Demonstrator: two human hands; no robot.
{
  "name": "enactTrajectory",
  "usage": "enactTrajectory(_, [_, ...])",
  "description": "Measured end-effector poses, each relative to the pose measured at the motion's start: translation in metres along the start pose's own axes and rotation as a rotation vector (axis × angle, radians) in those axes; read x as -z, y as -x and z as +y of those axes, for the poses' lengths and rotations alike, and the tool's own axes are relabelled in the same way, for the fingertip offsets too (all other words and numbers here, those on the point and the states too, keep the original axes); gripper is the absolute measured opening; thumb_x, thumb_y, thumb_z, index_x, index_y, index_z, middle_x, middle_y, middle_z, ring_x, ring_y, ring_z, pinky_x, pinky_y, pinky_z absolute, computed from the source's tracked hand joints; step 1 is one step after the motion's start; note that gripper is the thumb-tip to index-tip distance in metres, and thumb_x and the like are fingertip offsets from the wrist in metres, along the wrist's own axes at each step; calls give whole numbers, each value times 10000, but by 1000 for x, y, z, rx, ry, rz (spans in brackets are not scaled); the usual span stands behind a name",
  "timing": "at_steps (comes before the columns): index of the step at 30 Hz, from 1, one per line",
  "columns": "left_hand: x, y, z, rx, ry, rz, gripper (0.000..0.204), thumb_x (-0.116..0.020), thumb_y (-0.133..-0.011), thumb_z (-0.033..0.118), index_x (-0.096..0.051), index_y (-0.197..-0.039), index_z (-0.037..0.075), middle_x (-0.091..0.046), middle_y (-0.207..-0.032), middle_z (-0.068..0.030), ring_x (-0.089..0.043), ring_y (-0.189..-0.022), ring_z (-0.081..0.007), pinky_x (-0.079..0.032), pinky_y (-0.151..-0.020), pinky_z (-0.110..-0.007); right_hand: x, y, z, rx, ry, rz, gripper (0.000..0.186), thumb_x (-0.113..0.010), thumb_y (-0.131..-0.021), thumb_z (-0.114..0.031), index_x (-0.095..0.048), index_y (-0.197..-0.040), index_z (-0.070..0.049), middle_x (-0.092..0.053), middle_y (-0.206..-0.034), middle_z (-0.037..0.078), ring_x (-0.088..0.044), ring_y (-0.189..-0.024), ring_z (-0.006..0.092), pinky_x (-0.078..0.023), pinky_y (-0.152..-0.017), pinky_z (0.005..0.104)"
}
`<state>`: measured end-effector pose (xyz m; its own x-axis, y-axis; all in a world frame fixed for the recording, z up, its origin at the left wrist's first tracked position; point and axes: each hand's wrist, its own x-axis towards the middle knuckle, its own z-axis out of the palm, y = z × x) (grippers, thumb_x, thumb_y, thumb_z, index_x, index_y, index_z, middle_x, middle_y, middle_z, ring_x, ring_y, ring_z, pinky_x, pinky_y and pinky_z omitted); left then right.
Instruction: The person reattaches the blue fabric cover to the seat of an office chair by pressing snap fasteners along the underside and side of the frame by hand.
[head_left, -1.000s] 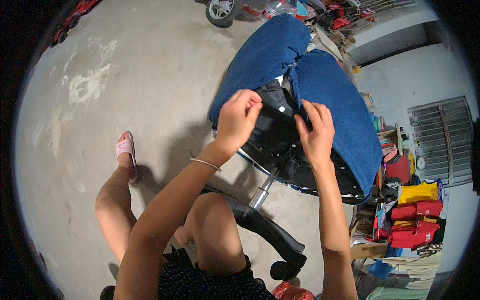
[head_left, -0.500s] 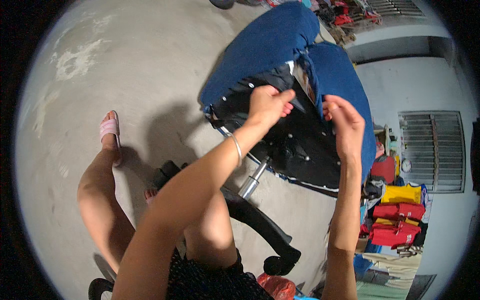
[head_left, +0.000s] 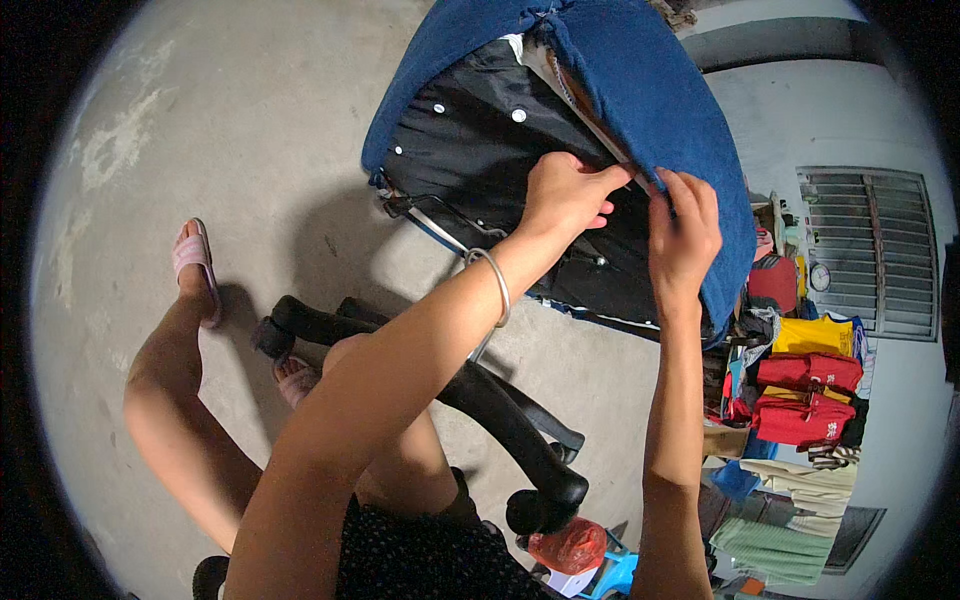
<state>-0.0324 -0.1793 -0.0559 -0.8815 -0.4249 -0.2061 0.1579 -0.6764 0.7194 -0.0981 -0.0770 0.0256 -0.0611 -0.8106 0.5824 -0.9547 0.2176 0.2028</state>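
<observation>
A swivel chair lies tipped, its black-lined underside (head_left: 470, 140) facing me. A blue fabric cover (head_left: 660, 80) wraps its padding, and a light zipper-like edge (head_left: 575, 95) runs along the gap between cover and lining. My left hand (head_left: 570, 195), with a silver bangle on the wrist, is closed, its thumb and fingertips at that edge. Opposite it, my right hand (head_left: 687, 235) pinches the rim of the blue cover. The two sets of fingertips are close together. Some of the left fingers are hidden, and the right hand is slightly blurred.
The chair's black wheeled base (head_left: 510, 430) stretches over the concrete floor (head_left: 250, 100) near my legs. A red plastic bag (head_left: 568, 548) is by the lower edge, beside a blue plastic thing (head_left: 618, 575). Clothes (head_left: 805, 400) hang along the right, below a barred window (head_left: 870, 250).
The chair now appears larger and higher in view. My left hand has moved right to the cover's edge, close to my right hand, which now pinches the rim.
</observation>
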Motion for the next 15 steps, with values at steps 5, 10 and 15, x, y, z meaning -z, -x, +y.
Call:
enactTrajectory(5, [6,1,-12,-117,18,61,294,-702,-781,245,-607,-912,-1,-639,-830,-59,-618,-664,-129,-522,-533,-244,10,-11,4,-217,-175,-97,120,-640,-771,1,-622,-887,28,-625,-852,126,-610,-773,214,-467,-702,281])
enactTrajectory(10, [-12,0,-17,-309,100,214,264,-732,-738,157,-581,-821,-42,-628,-726,-83,-598,-558,-112,-491,-420,-239,16,-11,7,-260,-205,-135,122,-643,-773,-8,-623,-888,29,-625,-851,122,-607,-780,214,-463,-702,277])
enactTrajectory(15, [-13,-10,-12,-325,108,266,265,-663,-798,186,-585,-675,-36,-597,-594,-80,-574,-503,-109,-432,-399,-242,13,4,-3,-101,-42,118,142,-672,-736,22,-633,-872,11,-624,-843,120,-604,-783,233,-470,-697,287])
